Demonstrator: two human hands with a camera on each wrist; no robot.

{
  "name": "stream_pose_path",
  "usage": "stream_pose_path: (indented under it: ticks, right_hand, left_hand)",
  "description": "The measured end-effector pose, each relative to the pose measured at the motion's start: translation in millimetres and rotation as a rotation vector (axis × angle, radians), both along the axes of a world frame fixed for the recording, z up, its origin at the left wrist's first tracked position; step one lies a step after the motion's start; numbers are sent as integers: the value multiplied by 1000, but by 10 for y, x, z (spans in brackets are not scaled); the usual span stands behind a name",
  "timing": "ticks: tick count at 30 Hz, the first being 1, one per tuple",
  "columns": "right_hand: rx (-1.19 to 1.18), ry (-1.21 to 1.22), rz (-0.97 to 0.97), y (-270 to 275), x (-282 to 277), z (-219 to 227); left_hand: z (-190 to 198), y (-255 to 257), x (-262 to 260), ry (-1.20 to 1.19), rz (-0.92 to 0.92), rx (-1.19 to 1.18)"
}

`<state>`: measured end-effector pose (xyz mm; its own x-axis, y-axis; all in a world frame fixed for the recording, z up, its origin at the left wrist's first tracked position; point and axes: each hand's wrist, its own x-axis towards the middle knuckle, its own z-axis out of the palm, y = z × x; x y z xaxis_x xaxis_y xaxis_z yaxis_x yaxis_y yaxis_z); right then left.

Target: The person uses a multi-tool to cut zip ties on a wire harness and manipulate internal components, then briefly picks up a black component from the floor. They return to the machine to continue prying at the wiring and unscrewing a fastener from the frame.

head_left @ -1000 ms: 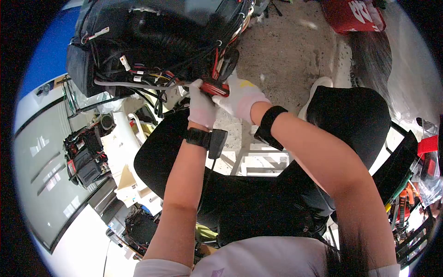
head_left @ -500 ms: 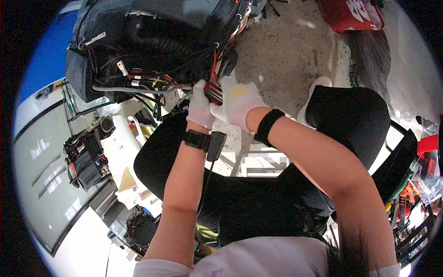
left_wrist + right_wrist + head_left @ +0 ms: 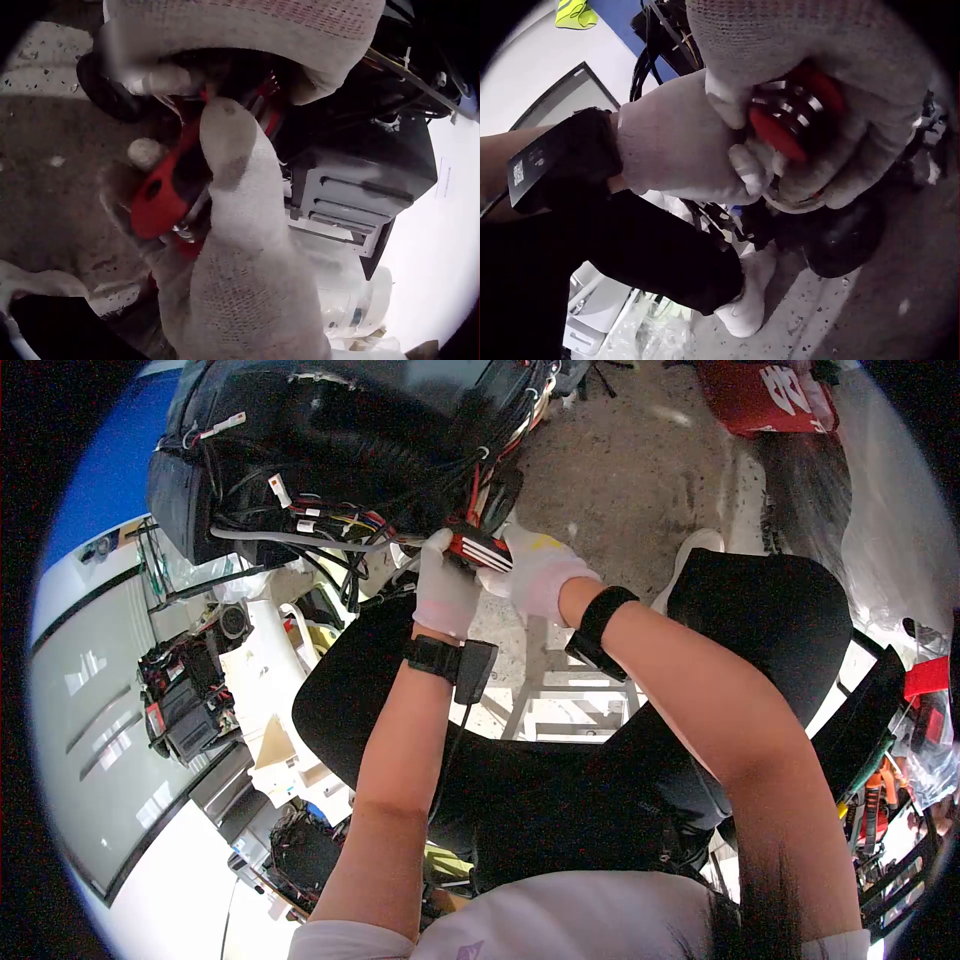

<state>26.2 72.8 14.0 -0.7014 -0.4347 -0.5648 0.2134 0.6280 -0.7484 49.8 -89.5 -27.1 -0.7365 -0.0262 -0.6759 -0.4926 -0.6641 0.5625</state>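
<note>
Both gloved hands meet at a red and black tool point(image 3: 482, 550) with bright stripes, below a black housing point(image 3: 340, 440). The left hand point(image 3: 445, 585) grips it from the left; in the left wrist view the left thumb lies along the red tool point(image 3: 161, 196) and fingers curl behind it. From the other side the right hand point(image 3: 545, 572) holds the tool, its fingers curled round the red and black body point(image 3: 799, 112) in the right wrist view. Red and pale wires point(image 3: 475, 492) run down to the hands. The gloves hide the tool's working end.
Loose cables with white connectors point(image 3: 279, 490) hang from the housing, left of the hands. A white stool frame point(image 3: 575, 705) stands between the person's legs. A red bag point(image 3: 765, 398) lies on the concrete floor point(image 3: 620, 470) at the upper right.
The tool has tilted from a steeper to a flatter angle since half a second ago, showing its stripes more. Both hands have shifted slightly to the right in the head view.
</note>
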Motion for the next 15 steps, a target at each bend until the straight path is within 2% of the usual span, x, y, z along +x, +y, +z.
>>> stream_pose_path:
  ticks: [6, 9, 11, 15]
  right_hand:
    - [19, 108, 30, 57, 35, 7]
    - [21, 164, 21, 84, 54, 10]
    - [20, 189, 17, 96, 59, 22]
    - [35, 231, 64, 132, 83, -41]
  left_hand:
    - [2, 72, 28, 66, 35, 30]
    - [-11, 75, 50, 193, -119, -141]
    - [45, 102, 22, 45, 20, 14]
    - [-2, 52, 22, 17, 78, 74]
